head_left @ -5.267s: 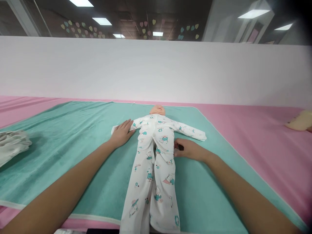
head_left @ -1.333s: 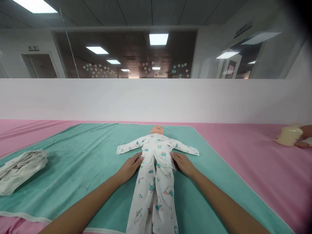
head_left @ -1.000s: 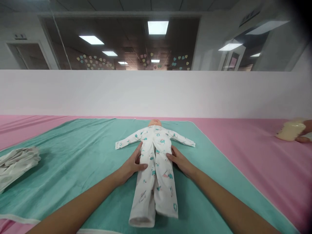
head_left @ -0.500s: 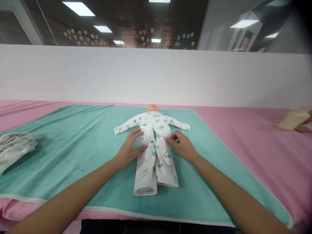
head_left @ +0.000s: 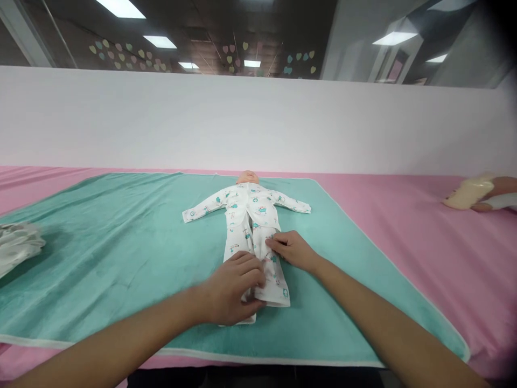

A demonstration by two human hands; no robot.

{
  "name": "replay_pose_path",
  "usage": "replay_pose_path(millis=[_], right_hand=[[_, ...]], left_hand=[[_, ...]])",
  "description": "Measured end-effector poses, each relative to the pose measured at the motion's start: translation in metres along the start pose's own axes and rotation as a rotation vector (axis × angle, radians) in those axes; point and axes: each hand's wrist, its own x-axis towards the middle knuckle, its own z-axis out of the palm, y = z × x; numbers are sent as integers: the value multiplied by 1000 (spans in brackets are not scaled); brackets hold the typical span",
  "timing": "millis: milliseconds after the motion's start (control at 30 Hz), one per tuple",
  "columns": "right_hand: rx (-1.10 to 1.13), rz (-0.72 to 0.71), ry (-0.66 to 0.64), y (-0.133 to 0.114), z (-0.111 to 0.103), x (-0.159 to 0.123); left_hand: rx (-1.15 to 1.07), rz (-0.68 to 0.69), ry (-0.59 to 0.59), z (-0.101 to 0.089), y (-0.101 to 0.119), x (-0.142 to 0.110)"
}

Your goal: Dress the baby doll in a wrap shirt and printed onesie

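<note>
A baby doll [head_left: 247, 177] lies on its back, head toward the wall. It is dressed in a white printed top [head_left: 258, 203] with both sleeves spread out, and white printed trousers [head_left: 237, 237] lie below the top's hem. My left hand [head_left: 236, 288] is over the lower trouser legs, fingers loosely curved and thumb apart near a leg hem; it covers much of the left leg. At the outer side of the right trouser leg, my right hand [head_left: 293, 249] pinches the fabric between thumb and fingers.
A teal blanket [head_left: 133, 242] with pale edging lies under the doll, over a pink cover [head_left: 404, 221]. Crumpled pale cloth [head_left: 20, 245] sits at the far left. At right is a cream-coloured object [head_left: 468, 193] beside a skin-toned shape. A white wall [head_left: 242, 124] stands behind.
My left hand has moved from the upper trousers down toward the leg hems. My right hand has slid slightly down the right trouser leg. The view has shifted a little.
</note>
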Motion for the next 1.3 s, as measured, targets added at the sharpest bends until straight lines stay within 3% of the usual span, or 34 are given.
replay_pose_path(millis=[133,400,567,667,733,800,867,933,1000,1100,1200,1300], right_hand=[[34,52,43,7,3,1],[144,202,135,18,5,7],[121,226,162,20,3,9],[28,185,278,21,3,11],[11,152,364,21,2,12],[38,103,395,20,2,13],[55,41,374,19,2,13],[28,-8,342,19,2,13],[-38,-27,344,21,2,13],[-146,-15,362,27,4,14],[-218,46,343,32,6,16],[-230,106,318,34,8,18]], left_hand=[[91,62,21,2,-1,-2],[137,320,86,-4,12,-7],[126,351,72,-1,16,-6],[57,307,53,-3,15,-3],[-18,246,103,-7,9,-2],[-55,118,231,-12,-6,-3],[-22,-114,392,-16,-28,-5],[44,-401,470,-18,-52,-8],[72,-623,447,-18,-73,-10],[45,-829,324,-16,-92,-9],[62,-915,213,-13,-99,-3],[132,-891,169,-12,-102,3]])
